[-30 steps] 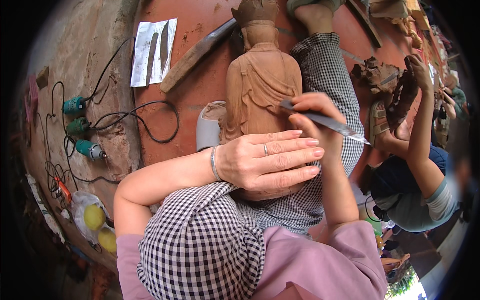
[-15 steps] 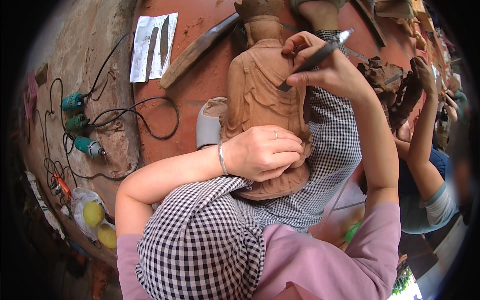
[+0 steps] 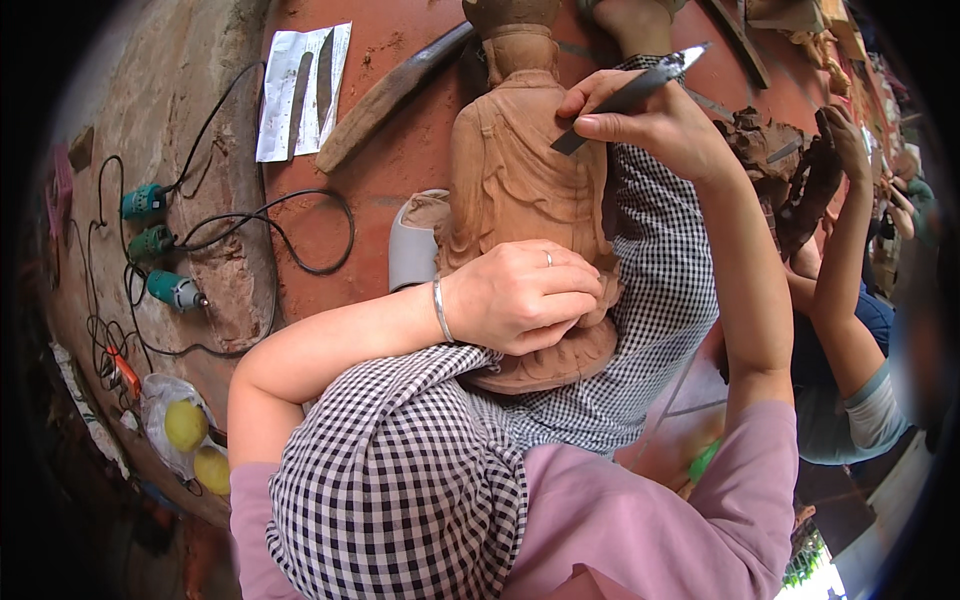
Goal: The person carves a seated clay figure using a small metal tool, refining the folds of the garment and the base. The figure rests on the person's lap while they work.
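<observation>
A carved wooden figure lies along my checked-trousered lap, its base toward me. My left hand, with a ring and a silver bangle, grips the figure near its base. My right hand holds a slim metal carving tool whose tip touches the figure's upper right side.
Several teal power tools with black cables lie at the left on the floor. A white sheet with blades and a wooden stick lie on the red floor. Yellow fruit in a bag sits lower left. Another person works at the right.
My right hand has lifted the carving tool from beside my left hand up to the figure's upper side. My left hand has shifted slightly down around the base.
</observation>
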{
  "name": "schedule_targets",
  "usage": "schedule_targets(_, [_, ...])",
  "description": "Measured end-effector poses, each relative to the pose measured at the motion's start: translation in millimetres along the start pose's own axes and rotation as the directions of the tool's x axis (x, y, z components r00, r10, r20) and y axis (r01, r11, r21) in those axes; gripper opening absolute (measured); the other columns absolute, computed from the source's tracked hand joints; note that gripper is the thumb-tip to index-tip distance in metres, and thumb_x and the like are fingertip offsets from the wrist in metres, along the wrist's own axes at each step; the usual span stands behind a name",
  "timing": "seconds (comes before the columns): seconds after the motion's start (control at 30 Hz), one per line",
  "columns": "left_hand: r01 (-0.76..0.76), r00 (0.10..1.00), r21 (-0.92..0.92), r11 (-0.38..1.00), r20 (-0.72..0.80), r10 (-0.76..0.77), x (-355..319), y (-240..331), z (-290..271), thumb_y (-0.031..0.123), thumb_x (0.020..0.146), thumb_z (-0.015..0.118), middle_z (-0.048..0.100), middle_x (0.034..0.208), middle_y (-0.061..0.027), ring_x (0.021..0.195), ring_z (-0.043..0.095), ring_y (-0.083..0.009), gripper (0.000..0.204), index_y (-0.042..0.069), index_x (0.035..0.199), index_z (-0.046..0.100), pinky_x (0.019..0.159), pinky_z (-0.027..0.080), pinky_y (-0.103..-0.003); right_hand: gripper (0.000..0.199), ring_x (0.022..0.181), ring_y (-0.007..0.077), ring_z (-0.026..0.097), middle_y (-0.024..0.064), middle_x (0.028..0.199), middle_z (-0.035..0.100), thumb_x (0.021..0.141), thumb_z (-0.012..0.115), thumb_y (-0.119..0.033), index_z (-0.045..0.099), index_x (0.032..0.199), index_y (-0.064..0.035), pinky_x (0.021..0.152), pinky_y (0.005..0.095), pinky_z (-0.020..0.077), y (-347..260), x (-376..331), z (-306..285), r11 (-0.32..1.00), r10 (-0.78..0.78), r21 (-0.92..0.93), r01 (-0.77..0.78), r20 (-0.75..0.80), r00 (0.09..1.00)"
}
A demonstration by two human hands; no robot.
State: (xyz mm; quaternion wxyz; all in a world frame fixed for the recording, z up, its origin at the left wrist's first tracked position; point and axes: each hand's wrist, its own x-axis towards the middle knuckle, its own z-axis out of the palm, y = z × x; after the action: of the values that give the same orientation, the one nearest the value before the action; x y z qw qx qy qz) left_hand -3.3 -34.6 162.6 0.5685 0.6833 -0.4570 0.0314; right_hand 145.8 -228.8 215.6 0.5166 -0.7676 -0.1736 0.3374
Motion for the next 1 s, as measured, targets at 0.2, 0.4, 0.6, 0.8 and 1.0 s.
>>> schedule_targets(0.2, [0.006, 1.0, -0.023, 1.0, -0.005, -0.006, -3.2, -2.0, 1.4, 0.006, 0.076, 0.074, 0.07, 0.107, -0.012, 0.098, 0.07, -0.0291, 0.024, 0.002, 0.099, 0.069, 0.083, 0.058, -0.038, 0.017, 0.092, 0.0132, 0.062, 0.0056, 0.107, 0.066, 0.085, 0.078, -0.012, 0.071, 0.09, 0.0027, 0.08, 0.0272, 0.0491, -4.6, 4.8, 2.5, 0.997, 0.027, -0.07, -0.024, 0.045, 0.999])
schedule_targets(0.4, [0.003, 1.0, -0.021, 1.0, -0.018, -0.003, -4.3, -2.3, 1.8, 0.006, 0.076, 0.074, 0.07, 0.107, -0.0117, 0.098, 0.07, -0.0287, 0.023, 0.002, 0.098, 0.069, 0.082, 0.058, -0.037, 0.018, 0.091, 0.0122, 0.062, 0.004, 0.1, 0.068, 0.086, 0.078, -0.012, 0.072, 0.096, 0.0019, 0.081, 0.0276, 0.0495, 1.1, -1.7, 7.0, 0.97, -0.191, -0.144, 0.197, 0.052, 0.98])
schedule_targets(0.6, [0.006, 1.0, -0.02, 1.0, -0.019, -0.006, -2.8, -1.1, 0.5, 0.006, 0.076, 0.074, 0.07, 0.106, -0.0112, 0.097, 0.07, -0.0284, 0.022, 0.002, 0.097, 0.069, 0.081, 0.058, -0.037, 0.02, 0.086, 0.0114, 0.061, 0.0013, 0.093, 0.067, 0.088, 0.078, -0.017, 0.071, 0.093, 0.0014, 0.078, 0.028, 0.0487, -9.0, 5.8, 1.8, 0.989, 0.033, -0.147, -0.032, 0.007, 0.999])
schedule_targets(0.8, [0.007, 1.0, -0.028, 1.0, -0.021, -0.007, -4.5, -1.5, 1.5, 0.006, 0.076, 0.074, 0.07, 0.106, -0.011, 0.097, 0.07, -0.0283, 0.022, 0.002, 0.098, 0.069, 0.081, 0.058, -0.036, 0.023, 0.083, 0.0107, 0.06, 0.0005, 0.087, 0.068, 0.087, 0.079, -0.021, 0.072, 0.093, 0.0003, 0.077, 0.0288, 0.049, -17.6, 10.8, 8.4, 0.972, 0.098, -0.216, -0.096, 0.0, 0.995])
schedule_targets(1.0, [0.007, 0.999, -0.027, 1.0, -0.032, -0.008, -5.7, -2.3, 1.0, 0.005, 0.077, 0.073, 0.07, 0.106, -0.0109, 0.097, 0.07, -0.028, 0.022, 0.002, 0.098, 0.069, 0.081, 0.058, -0.036, 0.026, 0.084, 0.0096, 0.06, 0.0011, 0.088, 0.07, 0.089, 0.078, -0.024, 0.073, 0.097, 0.0002, 0.075, 0.0277, 0.0485, -6.9, 5.4, 12.3, 0.971, -0.054, -0.234, 0.055, 0.01, 0.998])
